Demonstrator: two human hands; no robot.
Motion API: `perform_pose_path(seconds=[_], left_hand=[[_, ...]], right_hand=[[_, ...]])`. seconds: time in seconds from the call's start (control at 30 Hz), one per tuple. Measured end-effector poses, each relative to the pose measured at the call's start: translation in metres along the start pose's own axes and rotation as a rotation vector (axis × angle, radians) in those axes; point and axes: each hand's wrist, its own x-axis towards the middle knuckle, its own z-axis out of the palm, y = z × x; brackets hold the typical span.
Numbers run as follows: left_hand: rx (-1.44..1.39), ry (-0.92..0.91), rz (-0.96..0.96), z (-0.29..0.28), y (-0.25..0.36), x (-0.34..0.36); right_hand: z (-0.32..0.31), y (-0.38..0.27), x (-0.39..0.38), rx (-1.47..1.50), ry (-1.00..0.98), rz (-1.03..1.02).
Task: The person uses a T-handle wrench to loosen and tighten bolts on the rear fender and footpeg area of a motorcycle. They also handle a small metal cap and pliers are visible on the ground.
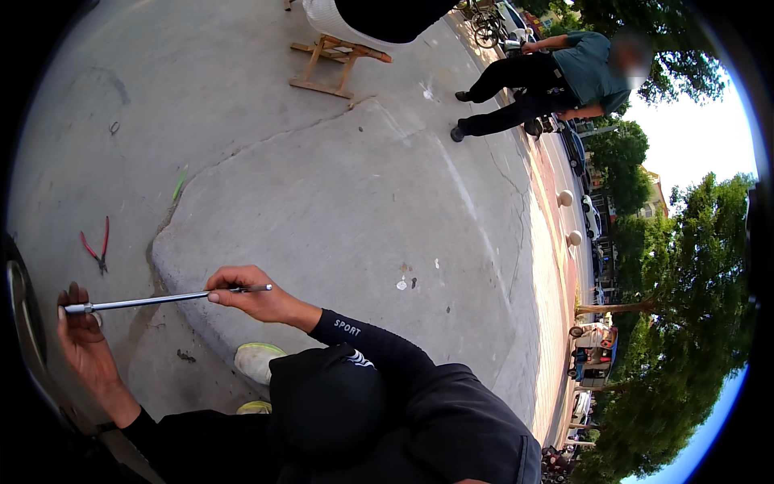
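A long, shiny metal socket wrench lies nearly level across the lower left, its thick socket end at the left. My right hand is closed round the bar near its other end, and a short length sticks out past the fingers. At the socket end, my left hand holds the tool between thumb and fingers, palm partly showing. Beyond the left hand, red-handled pliers rest on the concrete with their handles spread. My black-clad knee and light shoe are below the right hand.
Dark, curved bodywork stands close by the left hand. A raised concrete slab has a broken edge near the wrench. A small ring and a green strip lie farther off. Beyond are a wooden stool and a person.
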Motion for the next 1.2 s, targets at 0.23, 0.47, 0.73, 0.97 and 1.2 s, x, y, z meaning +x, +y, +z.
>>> perform_pose_path(seconds=[0.23,0.47,0.73,0.97,1.2], left_hand=[[-0.044,0.026,0.069,-0.004,-0.002,-0.010],[0.007,-0.012,0.065,0.004,0.005,-0.028],[0.171,0.170,0.279,0.053,-0.016,-0.042],[-0.035,0.238,0.199,0.052,-0.010,-0.048],[-0.072,0.244,0.200,0.080,-0.013,-0.054]], right_hand=[[0.025,0.012,-0.004,0.002,-0.019,-0.026],[0.026,0.029,-0.008,0.278,-0.099,0.183],[0.038,0.039,-0.021,0.303,-0.177,0.338],[0.048,0.026,-0.016,0.277,-0.289,0.351],[0.045,0.052,-0.030,-0.215,-0.532,-0.202]])
